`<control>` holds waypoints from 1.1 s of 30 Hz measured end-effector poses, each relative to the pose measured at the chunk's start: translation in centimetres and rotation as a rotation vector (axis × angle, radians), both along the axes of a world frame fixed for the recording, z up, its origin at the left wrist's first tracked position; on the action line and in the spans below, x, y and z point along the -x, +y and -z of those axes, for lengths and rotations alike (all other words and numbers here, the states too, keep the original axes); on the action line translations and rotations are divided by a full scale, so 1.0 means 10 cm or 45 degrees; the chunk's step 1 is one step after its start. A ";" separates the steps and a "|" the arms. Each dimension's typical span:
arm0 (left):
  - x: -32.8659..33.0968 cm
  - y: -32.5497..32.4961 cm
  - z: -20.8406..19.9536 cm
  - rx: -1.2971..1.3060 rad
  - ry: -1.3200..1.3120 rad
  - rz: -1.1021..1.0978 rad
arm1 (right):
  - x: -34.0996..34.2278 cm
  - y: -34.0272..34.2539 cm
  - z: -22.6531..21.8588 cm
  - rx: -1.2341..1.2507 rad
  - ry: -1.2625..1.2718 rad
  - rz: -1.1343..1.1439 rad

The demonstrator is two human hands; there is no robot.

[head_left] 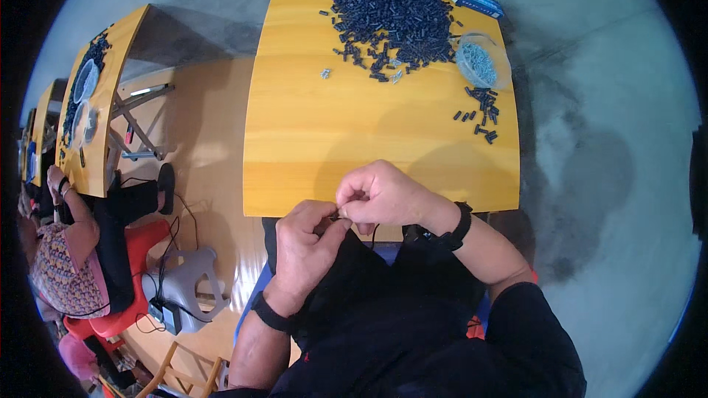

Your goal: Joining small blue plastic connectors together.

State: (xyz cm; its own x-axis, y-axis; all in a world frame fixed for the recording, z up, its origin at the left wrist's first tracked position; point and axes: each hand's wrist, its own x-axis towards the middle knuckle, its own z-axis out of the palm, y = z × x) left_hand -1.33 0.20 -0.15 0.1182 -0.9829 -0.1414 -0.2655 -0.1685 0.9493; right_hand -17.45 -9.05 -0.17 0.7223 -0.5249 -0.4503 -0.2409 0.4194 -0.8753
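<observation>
Black shirt [413,346] fills the bottom; mid-frame, left hand [304,242] and right hand [386,196] pinch closed on a tiny piece [335,216], its direction and long axis hidden.

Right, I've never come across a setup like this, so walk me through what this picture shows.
There is no robot here: these are a person's own bare hands. One wide fisheye camera on the head looks down, so straight edges bend near the rim; picture left is the person's left.

On the yellow table lie a big heap of small black pieces, a clear round tub of small silvery pieces, a smaller black cluster and a blue box.

The left hand and right hand meet at the fingertips by the near edge; anything pinched there is too small to make out.
</observation>
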 end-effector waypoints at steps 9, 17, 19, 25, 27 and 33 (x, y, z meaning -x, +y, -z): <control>-0.09 -0.01 0.07 -0.336 0.067 0.154 | 0.02 0.02 0.13 -0.086 0.041 -0.146; -0.08 0.00 0.02 -0.212 0.050 0.219 | 0.25 -0.36 0.33 0.280 0.172 0.312; -0.07 0.02 0.05 -0.200 0.051 0.216 | 0.44 -0.70 0.58 0.697 0.346 0.518; -0.05 -0.01 0.02 -0.202 0.056 0.202 | 0.79 -1.30 0.67 1.391 0.760 0.513; -0.05 0.00 0.03 -0.218 0.053 0.189 | 0.78 -1.34 0.68 1.415 0.807 0.472; -0.06 0.00 0.06 -0.146 -0.046 0.257 | 0.74 -1.41 0.73 1.573 0.755 0.362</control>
